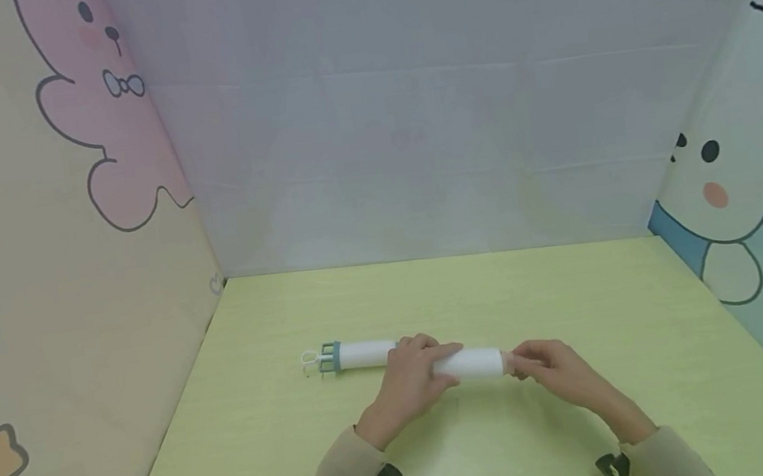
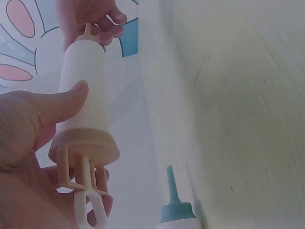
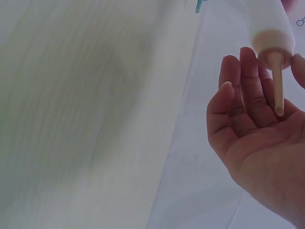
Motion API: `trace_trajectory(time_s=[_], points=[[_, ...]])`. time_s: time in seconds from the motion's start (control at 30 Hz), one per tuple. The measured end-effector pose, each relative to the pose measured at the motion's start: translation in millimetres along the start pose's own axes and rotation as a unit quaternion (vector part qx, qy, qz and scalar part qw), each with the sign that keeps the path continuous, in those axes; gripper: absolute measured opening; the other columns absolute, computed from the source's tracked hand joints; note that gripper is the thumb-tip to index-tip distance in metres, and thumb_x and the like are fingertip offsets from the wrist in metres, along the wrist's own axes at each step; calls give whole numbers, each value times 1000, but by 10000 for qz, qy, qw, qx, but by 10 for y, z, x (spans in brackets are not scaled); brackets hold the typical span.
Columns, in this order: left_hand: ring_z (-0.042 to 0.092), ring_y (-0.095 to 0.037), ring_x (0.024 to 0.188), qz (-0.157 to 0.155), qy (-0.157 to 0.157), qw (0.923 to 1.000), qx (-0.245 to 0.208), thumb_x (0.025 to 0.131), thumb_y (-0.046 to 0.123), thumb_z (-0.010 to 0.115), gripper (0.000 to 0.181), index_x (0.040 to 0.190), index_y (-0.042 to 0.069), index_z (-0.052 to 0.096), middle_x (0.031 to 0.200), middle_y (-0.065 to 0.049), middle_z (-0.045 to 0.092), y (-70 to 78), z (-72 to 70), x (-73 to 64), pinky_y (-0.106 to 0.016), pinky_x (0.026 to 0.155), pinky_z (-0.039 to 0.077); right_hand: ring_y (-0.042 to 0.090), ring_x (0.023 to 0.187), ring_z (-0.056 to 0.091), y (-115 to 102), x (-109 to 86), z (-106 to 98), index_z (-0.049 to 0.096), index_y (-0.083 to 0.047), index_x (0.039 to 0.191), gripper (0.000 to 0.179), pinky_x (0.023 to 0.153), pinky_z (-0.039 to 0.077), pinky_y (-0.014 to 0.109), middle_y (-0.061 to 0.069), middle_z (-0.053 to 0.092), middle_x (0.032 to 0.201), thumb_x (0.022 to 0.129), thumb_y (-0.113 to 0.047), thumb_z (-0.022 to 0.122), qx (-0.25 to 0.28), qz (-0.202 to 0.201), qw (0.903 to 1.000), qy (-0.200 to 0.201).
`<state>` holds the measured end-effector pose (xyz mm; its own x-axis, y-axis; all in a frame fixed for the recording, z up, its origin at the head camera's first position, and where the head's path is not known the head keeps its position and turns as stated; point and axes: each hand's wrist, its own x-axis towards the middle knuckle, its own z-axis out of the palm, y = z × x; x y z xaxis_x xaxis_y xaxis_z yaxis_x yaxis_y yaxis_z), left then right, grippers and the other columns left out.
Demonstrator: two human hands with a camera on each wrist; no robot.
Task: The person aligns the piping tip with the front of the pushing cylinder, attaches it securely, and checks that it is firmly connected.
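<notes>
My left hand point(image 1: 404, 387) grips an icing syringe by its white barrel point(image 2: 86, 67), thumb lying along the side. In the left wrist view its pinkish end collar point(image 2: 83, 143), with open frame handles and a looped plunger point(image 2: 89, 210), points toward the camera. At the other end my right hand point(image 1: 561, 376) pinches the pinkish nozzle cap point(image 3: 274, 47) between thumb and fingers. The thin nozzle point(image 3: 278, 90) extends over the right palm. A second white icing syringe point(image 1: 364, 354) with green ends lies on the table behind the left hand, partly covered by it.
The pale yellow-green table point(image 1: 304, 315) meets a plain whitish back wall point(image 1: 412, 143). Side panels with cartoon animals, a pink one point(image 1: 121, 178) at left and a rabbit point(image 1: 727, 170) at right, close in both sides.
</notes>
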<state>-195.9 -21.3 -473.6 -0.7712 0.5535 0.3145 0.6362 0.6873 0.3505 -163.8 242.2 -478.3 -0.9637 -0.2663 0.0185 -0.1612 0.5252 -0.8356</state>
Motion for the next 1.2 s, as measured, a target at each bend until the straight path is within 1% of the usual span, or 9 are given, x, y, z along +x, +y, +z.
trace_trajectory(time_s=[0.1,0.17,0.33,0.53,0.7,0.83,1.0,1.1,1.2], points=[[52,-20,92,-19,-33,10000,-10,78,37,78,46,122,30,67,102,3,61,1,-4,4,-33,72,39,18,82,62,-9,12,5,69,-6,101,29,72,48,37,-1,67,89,99,-30,53,-176,78,9997,149],[52,-20,92,-52,-73,10000,-18,78,37,78,46,122,30,67,102,3,61,0,-10,5,-33,72,39,19,83,63,-9,12,10,68,-5,107,29,73,49,36,2,68,93,97,-30,55,-117,74,9997,201],[51,-20,93,-144,-142,9998,-9,79,36,77,46,123,30,66,103,3,60,0,-26,5,-34,72,39,32,97,64,8,-12,29,57,-3,121,42,73,53,32,17,65,109,87,-23,71,389,-248,9989,74],[52,-21,91,-56,-43,10000,-57,78,36,78,46,122,29,67,101,2,61,0,-28,-1,-34,72,40,36,101,62,43,-1,58,58,-4,115,33,76,53,31,17,64,111,88,-17,70,584,-602,9965,24],[53,-21,91,-19,16,10000,-60,78,36,78,46,122,28,67,101,2,61,0,-30,-3,-34,72,39,28,96,65,33,11,51,62,-2,113,27,76,52,32,11,66,105,94,-22,63,369,-529,9979,-44],[52,-21,93,-2,10,10000,-47,79,36,78,46,123,29,66,102,3,61,1,-35,-4,-34,72,39,18,85,64,-1,12,42,66,-2,106,28,72,52,33,3,67,93,99,-27,54,8,-303,9995,-70],[51,-20,93,-26,-9,10000,-80,79,36,78,46,122,30,66,102,4,60,-9,-30,-10,-32,72,38,17,82,61,-17,17,55,69,-6,107,34,69,48,36,-1,67,90,101,-30,47,-435,-58,9988,203],[51,-20,93,-66,-39,10000,-53,79,36,77,46,123,30,66,102,4,60,-16,-30,-13,-32,73,38,22,89,63,-14,11,64,65,-6,116,33,73,50,38,4,67,101,98,-31,55,-366,-115,9985,378],[51,-20,94,-91,-60,9999,-16,79,36,77,45,123,30,66,103,4,60,-22,-34,-13,-32,73,38,27,96,63,-6,8,65,61,-6,119,37,75,52,37,9,65,110,89,-26,69,-74,-330,9985,437]])
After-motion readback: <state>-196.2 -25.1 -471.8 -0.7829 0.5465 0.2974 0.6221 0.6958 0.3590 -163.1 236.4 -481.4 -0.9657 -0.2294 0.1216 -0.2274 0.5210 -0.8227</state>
